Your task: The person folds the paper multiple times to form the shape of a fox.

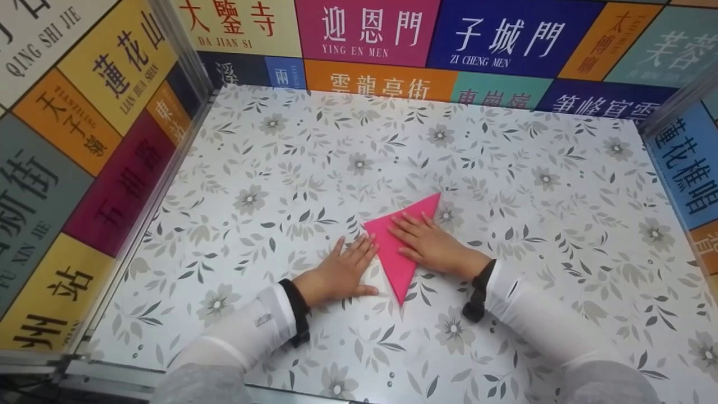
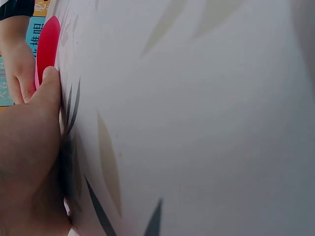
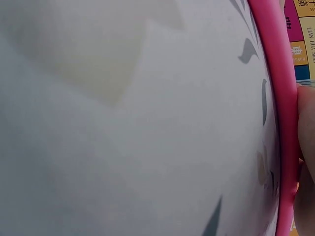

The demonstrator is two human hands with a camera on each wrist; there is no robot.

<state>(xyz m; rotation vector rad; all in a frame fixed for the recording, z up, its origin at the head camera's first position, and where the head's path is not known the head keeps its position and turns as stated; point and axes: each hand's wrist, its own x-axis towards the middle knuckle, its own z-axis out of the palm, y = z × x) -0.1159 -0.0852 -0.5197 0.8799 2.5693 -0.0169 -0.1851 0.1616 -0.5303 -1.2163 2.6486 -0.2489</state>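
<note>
A folded sheet of pink paper lies on the patterned tabletop, with one point toward the far right and another toward the near edge. My right hand rests on its right part, fingers spread and nearly straight. At the paper's left edge is my left hand, palm down, fingertips right at the edge and thumb held out to the side. The left wrist view shows that thumb in front of the pink paper. In the right wrist view the pink paper runs as a thick band beside the fingers.
The white tabletop has a grey flower and leaf pattern. Coloured panels with Chinese lettering stand along its back, left and right sides. Each wrist wears a black strap.
</note>
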